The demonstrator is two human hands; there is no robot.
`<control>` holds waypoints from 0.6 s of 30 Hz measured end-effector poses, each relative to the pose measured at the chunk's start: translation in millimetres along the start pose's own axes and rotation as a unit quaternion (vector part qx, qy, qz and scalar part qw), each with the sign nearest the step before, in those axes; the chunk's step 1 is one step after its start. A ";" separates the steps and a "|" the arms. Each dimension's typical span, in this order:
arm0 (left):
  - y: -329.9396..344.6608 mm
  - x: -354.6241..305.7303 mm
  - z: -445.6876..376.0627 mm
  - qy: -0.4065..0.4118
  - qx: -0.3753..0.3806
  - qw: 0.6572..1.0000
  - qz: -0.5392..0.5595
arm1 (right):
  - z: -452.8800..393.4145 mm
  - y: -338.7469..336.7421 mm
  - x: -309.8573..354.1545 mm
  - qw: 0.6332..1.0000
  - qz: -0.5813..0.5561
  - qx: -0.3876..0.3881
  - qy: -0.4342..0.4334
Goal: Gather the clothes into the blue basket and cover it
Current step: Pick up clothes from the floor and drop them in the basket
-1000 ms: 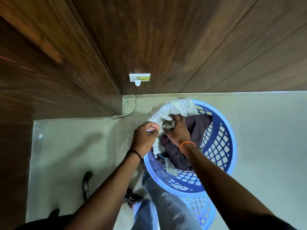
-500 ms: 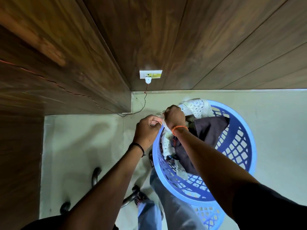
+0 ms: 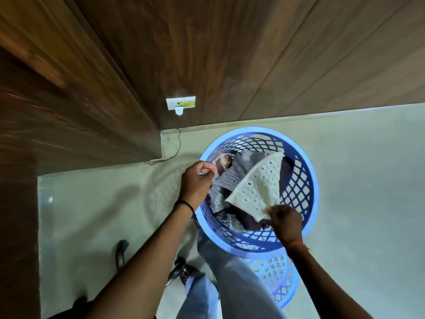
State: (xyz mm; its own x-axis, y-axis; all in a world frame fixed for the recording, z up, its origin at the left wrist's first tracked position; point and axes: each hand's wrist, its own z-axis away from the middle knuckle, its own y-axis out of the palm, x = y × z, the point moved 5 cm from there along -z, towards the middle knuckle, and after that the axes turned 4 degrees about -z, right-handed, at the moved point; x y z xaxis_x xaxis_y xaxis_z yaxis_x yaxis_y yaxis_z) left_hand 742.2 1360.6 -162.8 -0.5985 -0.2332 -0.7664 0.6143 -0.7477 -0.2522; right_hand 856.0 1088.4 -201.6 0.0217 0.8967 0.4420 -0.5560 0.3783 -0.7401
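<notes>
Round blue plastic lattice basket [image 3: 305, 180], centre right of frame, on pale floor [image 3: 368, 180]. Contents: dark garments [image 3: 246, 221], grey cloth [image 3: 249, 161]. Cream perforated cloth [image 3: 259, 189] stretched over the opening, long axis upper left to lower right. Left hand [image 3: 197, 180] pinching its upper-left corner at rim; right hand [image 3: 286, 223] pinching lower-right corner.
</notes>
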 end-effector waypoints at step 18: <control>25.8 30.2 136.4 0.067 -0.008 0.997 -0.025 | 122.0 -2.3 58.3 0.958 -0.216 0.124 -0.140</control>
State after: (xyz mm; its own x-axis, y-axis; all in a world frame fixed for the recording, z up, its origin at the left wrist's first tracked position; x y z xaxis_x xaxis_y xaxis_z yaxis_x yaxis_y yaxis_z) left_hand 669.9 1249.5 -111.9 -0.5548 -0.1109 -0.8245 0.5943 -0.7464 -0.2995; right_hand 757.1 1111.8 -112.2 0.0895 0.5588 0.8245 -0.7266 0.6028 -0.3296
